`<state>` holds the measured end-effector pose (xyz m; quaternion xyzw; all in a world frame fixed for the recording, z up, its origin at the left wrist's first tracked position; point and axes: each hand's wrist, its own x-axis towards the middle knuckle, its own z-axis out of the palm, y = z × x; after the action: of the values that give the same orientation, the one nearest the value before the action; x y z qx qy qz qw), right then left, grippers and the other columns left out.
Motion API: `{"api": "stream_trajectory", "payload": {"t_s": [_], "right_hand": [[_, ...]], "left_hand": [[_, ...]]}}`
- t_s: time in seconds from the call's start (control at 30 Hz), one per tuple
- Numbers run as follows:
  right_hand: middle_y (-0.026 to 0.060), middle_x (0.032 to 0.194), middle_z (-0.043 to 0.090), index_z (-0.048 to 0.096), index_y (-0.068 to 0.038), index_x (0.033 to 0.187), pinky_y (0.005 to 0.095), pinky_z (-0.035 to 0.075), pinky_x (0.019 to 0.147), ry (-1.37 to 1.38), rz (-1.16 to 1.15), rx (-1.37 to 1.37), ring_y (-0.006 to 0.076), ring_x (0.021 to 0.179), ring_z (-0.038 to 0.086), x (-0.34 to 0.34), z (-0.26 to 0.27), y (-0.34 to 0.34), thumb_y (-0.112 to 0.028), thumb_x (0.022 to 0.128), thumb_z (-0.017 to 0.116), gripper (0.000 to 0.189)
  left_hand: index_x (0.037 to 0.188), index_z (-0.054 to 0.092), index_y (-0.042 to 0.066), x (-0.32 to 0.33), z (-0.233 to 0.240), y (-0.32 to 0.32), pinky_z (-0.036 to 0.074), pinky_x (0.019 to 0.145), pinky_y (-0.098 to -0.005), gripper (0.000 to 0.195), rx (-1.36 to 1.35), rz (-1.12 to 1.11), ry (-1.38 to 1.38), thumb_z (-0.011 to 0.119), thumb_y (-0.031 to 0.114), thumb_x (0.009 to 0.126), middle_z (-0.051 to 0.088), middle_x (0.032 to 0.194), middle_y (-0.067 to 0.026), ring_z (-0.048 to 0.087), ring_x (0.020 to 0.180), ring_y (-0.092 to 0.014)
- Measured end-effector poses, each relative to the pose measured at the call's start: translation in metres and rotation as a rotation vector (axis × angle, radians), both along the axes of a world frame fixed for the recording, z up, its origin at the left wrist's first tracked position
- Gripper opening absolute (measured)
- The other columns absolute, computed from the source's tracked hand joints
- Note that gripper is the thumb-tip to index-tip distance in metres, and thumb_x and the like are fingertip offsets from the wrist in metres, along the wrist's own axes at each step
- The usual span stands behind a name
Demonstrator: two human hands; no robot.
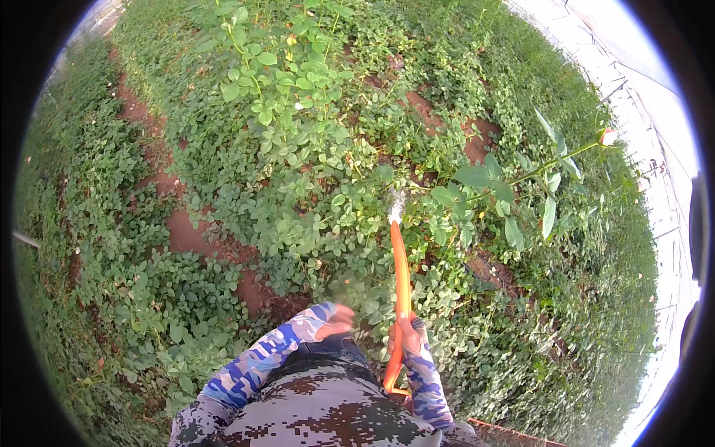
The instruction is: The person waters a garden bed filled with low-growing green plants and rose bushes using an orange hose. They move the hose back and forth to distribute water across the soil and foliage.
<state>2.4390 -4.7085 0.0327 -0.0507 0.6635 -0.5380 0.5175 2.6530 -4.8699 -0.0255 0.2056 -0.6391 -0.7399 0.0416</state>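
Observation:
My right hand [411, 336] grips a soft orange hose [401, 268] just in front of my body. Its mouth points away from me, and a white spray of water [397, 205] comes out onto low leafy rose plants [313, 223]. Below my grip, the hose bends near my waist, and the rest of it is hidden there. My left hand [336, 322] is blurred. It hangs in front of my waist to the left of the hose, holding nothing, its fingers stretched out. Both forearms wear camouflage sleeves.
A long rose stem with a pink bud [608, 137] leans out to the right of the spray. Taller leafy shoots [301, 84] stand farther ahead. Strips of bare reddish soil [190, 232] run between the plants at left. Pale greenhouse sheeting [665, 134] borders the right side.

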Motion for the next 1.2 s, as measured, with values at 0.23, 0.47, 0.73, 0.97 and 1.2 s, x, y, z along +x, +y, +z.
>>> {"api": "stream_trajectory", "payload": {"t_s": [0.23,0.47,0.73,0.97,1.2], "right_hand": [[0.0078,0.07,0.051,0.049,-0.007,0.128,0.0334,0.042,0.044,-0.168,-0.095,-0.21,0.0187,0.047,0.049,0.042,0.029,-0.145,-0.034,0.1,0.054,0.039],[0.0064,0.074,0.052,0.05,-0.011,0.125,0.0332,0.043,0.045,-0.121,-0.449,-0.204,0.0171,0.05,0.05,0.045,0.02,-0.256,-0.035,0.1,0.055,0.036],[0.0081,0.074,0.054,0.048,-0.008,0.107,0.0349,0.048,0.046,-0.213,-0.643,-0.264,0.0196,0.053,0.055,0.077,-0.008,-0.431,-0.019,0.094,0.061,0.021],[0.005,0.072,0.053,0.048,-0.007,0.104,0.0324,0.047,0.043,-0.207,-0.909,-0.358,0.0167,0.051,0.054,0.145,-0.026,-0.557,-0.023,0.094,0.062,0.024],[0.0068,0.074,0.054,0.048,-0.008,0.102,0.0344,0.053,0.044,-0.113,-1.272,-0.61,0.0179,0.053,0.056,0.264,-0.022,-0.705,-0.028,0.093,0.063,0.027]], "left_hand": [[0.102,0.057,0.005,-0.07,0.003,0.026,0.045,0.068,-0.0285,0.032,0.591,-0.574,0.451,0.075,0.027,0.087,0.061,0.089,-0.0042,0.058,0.077,-0.013],[0.074,0.054,0.011,-0.024,-0.043,-0.068,0.036,0.047,-0.0229,0.034,0.789,-0.406,0.16,0.076,0.034,0.087,0.052,0.061,0.0039,0.049,0.053,-0.007],[0.07,0.059,0.008,0.063,-0.036,-0.253,0.039,0.054,-0.027,0.031,0.797,-0.557,0.022,0.064,0.027,0.094,0.055,0.063,0.001,0.051,0.058,-0.01],[0.07,0.054,0.006,0.142,-0.014,-0.427,0.044,0.066,-0.033,0.025,0.872,-0.574,-0.117,0.059,0.013,0.094,0.055,0.064,-0.0049,0.055,0.065,-0.018],[0.068,0.054,0.008,0.229,-0.002,-0.665,0.044,0.084,-0.0384,0.021,0.582,-0.81,-0.07,0.06,0.008,0.089,0.057,0.064,-0.0031,0.059,0.071,-0.02]]}}
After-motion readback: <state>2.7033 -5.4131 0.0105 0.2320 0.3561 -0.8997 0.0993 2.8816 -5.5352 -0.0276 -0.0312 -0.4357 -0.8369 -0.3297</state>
